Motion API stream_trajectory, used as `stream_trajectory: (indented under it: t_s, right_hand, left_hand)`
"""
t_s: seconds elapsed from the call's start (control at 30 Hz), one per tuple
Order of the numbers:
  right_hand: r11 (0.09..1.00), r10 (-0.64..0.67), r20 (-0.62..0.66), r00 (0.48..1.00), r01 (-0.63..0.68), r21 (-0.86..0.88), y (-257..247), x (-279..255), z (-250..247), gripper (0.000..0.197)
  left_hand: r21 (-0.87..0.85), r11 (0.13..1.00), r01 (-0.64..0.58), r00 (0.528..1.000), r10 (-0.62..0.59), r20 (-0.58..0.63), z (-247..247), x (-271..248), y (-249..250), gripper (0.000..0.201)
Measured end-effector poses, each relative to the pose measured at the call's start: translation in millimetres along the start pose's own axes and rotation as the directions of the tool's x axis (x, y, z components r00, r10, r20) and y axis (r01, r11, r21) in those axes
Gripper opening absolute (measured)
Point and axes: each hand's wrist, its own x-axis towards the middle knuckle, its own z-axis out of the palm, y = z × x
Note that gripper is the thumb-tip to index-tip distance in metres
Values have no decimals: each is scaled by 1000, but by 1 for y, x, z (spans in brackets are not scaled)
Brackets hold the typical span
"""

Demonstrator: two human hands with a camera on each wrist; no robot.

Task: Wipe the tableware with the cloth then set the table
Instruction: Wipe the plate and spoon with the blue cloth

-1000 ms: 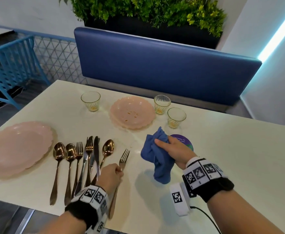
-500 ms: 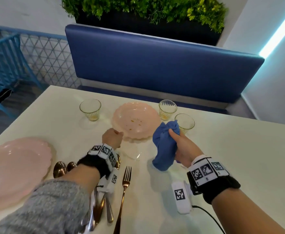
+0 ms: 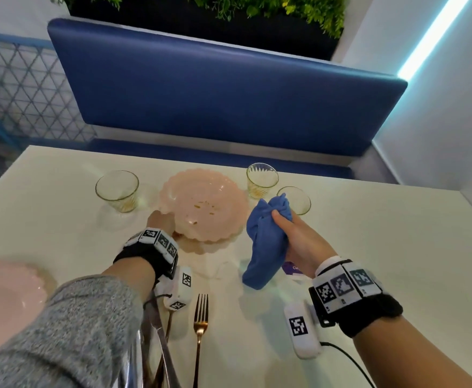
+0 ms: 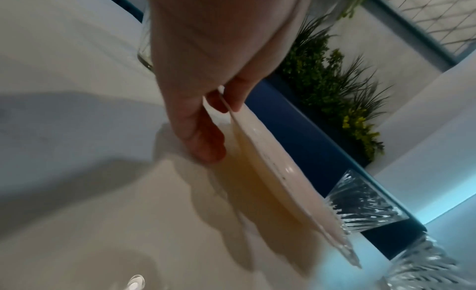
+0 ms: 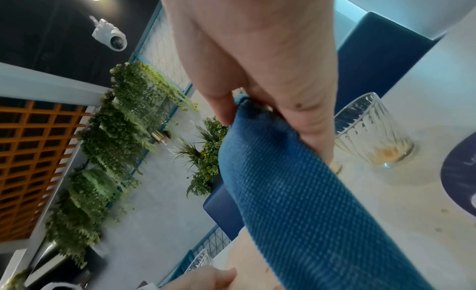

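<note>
The left hand [image 3: 160,223] pinches the near-left rim of the pink scalloped plate [image 3: 206,208], tilting it up off the white table [image 3: 369,247] at the far middle. The right hand [image 3: 299,242] clutches the bunched blue cloth [image 3: 265,242] just right of the plate, near two glasses [image 3: 262,179].

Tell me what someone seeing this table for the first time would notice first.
Probably the bright blue cloth, bunched in the right hand above the white table. Beside it, the left hand grips the rim of a scalloped pink plate with crumbs in it, its near edge tipped up off the table. Three ribbed glasses stand around the plate, and a gold fork lies nearer the person.
</note>
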Motion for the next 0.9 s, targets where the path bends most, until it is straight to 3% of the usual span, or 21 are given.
stream_trajectory:
  t_s: [0.13, 0.2, 0.3, 0.37, 0.47, 0.5, 0.57, 0.67, 0.73, 0.8, 0.87, 0.9]
  right_hand:
    - [971, -79, -114, 990, 51, -233, -16, 1, 5, 52]
    - [939, -215, -157, 964, 159, -305, -29, -2, 8, 45]
    - [806, -418, -76, 905, 331, -490, -45, -8, 20, 38]
    - [656, -421, 27, 906, 326, -681, -43, -5, 29, 48]
    - [230, -369, 171, 914, 268, -936, -17, 3, 33, 70]
    - [97, -352, 267, 897, 319, -943, -6, 3, 33, 70]
    - [-32, -316, 451, 835, 465, -885, 16, -1, 32, 80]
    - [-106, -352, 521, 778, 520, -848, 43, -18, 29, 101]
    - [-123, -422, 561, 713, 568, -814, 62, -38, 30, 92]
    - [-21, -455, 604, 654, 670, -742, 78, -56, 36, 77]
    - [110, -436, 611, 660, 713, -692, 83, -64, 41, 72]
    - [131, -456, 595, 662, 711, -691, 81, -63, 42, 72]
  left_hand:
    - [-219, 975, 42, 999, -43, 0, -12, -27, -9, 26]
    - [-291, 957, 8, 1000, -7, 6, -17, -57, -8, 19]
    - [-348, 932, -101, 994, 112, 12, -24, -94, -11, 20]
    - [-354, 917, -185, 982, 184, -36, -22, -113, -13, 19]
    - [-354, 895, -270, 963, 243, -120, -15, -134, -16, 28]
    - [-343, 897, -279, 958, 236, -162, -14, -139, -20, 30]
    - [-370, 889, -271, 950, 184, -253, -12, -144, -27, 25]
    - [-411, 862, -297, 932, 169, -321, -6, -156, -35, 16]
    - [-448, 840, -307, 929, 162, -333, 1, -169, -32, 15]
    - [-421, 840, -341, 921, 208, -331, 10, -183, -26, 19]
    - [-396, 833, -385, 914, 285, -289, 23, -195, -24, 28]
    - [-392, 828, -401, 910, 310, -276, 28, -199, -23, 31]
